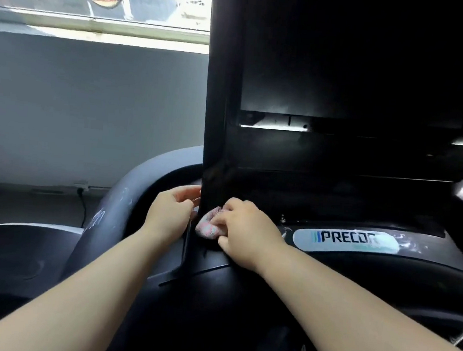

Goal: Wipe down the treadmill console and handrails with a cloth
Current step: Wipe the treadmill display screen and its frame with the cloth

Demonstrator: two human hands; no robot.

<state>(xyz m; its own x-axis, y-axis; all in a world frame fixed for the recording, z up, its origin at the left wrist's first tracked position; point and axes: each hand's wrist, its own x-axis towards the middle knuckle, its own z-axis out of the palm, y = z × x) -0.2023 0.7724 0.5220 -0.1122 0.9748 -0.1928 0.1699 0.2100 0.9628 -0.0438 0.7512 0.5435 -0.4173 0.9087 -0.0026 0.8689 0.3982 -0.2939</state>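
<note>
Pressing bunched cloth against console lower-left edge, right hand gripping it, left hand loosely curled beside.

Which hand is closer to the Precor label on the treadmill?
The right hand. It presses the cloth just left of the Precor label. The left hand is farther left, past the screen's lower left corner.

We are seeing a pinkish cloth lying bunched against the base of the black treadmill console, at its near-left corner, with the dark handrail curving left.
</note>
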